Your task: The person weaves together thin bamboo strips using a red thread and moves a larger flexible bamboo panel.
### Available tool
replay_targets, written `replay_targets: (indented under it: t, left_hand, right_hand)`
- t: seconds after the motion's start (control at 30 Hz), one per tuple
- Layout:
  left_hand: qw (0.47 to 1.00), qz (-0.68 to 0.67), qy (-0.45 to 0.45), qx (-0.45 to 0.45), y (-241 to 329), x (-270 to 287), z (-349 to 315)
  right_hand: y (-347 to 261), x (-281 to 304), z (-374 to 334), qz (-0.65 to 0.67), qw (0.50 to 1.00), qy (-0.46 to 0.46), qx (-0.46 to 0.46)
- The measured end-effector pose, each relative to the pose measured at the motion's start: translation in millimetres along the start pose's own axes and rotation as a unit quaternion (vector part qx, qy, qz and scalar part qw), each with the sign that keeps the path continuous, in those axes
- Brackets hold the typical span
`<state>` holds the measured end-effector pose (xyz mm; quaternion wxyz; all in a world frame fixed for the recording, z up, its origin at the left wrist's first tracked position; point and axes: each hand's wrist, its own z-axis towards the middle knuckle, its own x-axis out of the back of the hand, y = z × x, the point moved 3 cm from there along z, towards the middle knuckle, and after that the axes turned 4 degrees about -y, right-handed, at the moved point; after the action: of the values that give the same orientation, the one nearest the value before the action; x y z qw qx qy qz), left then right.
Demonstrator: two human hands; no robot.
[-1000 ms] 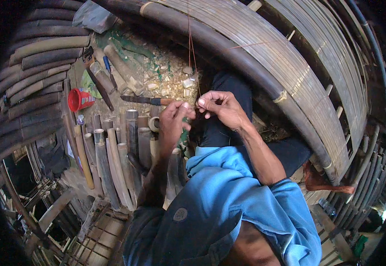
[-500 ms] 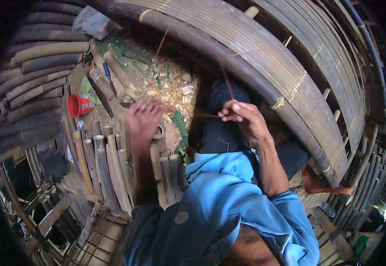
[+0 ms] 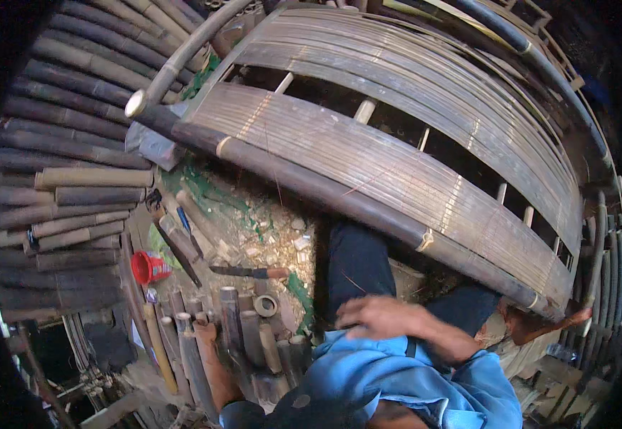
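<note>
My left hand (image 3: 205,330) is low among the upright cut bamboo tubes (image 3: 231,318), its fingers curled beside the tube tops. What it grips, if anything, is hidden. My right hand (image 3: 379,316), slightly blurred, is over my lap with its fingers stretched toward the left and no object visible in it. A thin reddish strand (image 3: 354,283) shows just above its fingers. Beyond my knees spans a bamboo bench (image 3: 332,189) with a slatted top and a thick dark front pole. More thin reddish strands hang at its slats.
A dark-bladed knife with a wooden handle (image 3: 278,273) lies on the chip-strewn ground. Further left are a red bucket (image 3: 141,268), a blue-handled tool (image 3: 183,219) and a clear plastic bag (image 3: 152,145). Stacked bamboo poles (image 3: 75,132) line the left side.
My left hand has moved down and left to the bamboo tubes. My right hand has dropped to my lap, its pinch loosened. The view has tilted up, showing more of the bench.
</note>
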<state>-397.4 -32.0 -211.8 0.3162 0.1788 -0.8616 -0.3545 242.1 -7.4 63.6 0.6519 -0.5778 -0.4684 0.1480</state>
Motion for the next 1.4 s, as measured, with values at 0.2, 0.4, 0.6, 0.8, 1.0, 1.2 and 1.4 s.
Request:
replay_targets:
  t: [0.2,0.4,0.6,0.8,1.0,1.2,1.4]
  left_hand:
    - [0.848,0.297,0.061,-0.435,173.6,-150.4,-109.5]
    - [0.753,0.19,-0.05,-0.628,341.9,-342.3,-207.7]
    - [0.679,0.224,-0.099,-0.692,406.6,-457.3,-236.5]
    - [0.659,0.215,-0.112,-0.712,427.1,-531.5,-257.6]
    - [0.619,0.205,-0.107,-0.751,438.7,-548.3,-254.7]
    - [0.793,0.197,-0.041,-0.574,452.4,-540.5,-203.5]
    - [0.792,0.213,0.022,-0.572,450.4,-511.5,-191.7]
  right_hand:
    - [83.2,170.5,-77.8,-0.191,0.818,0.511,-0.182]
    - [156.7,266.9,-156.9,-0.396,0.722,0.491,-0.286]
    - [200.0,293.9,-161.4,-0.512,0.705,0.376,-0.314]
    - [187.9,272.2,-177.3,-0.552,0.707,0.355,-0.265]
    - [148.8,242.7,-174.6,-0.272,0.838,0.38,-0.283]
    - [153.7,245.3,-174.7,-0.213,0.81,0.446,-0.314]
    - [155.6,235.7,-169.7,-0.384,0.774,0.426,-0.269]
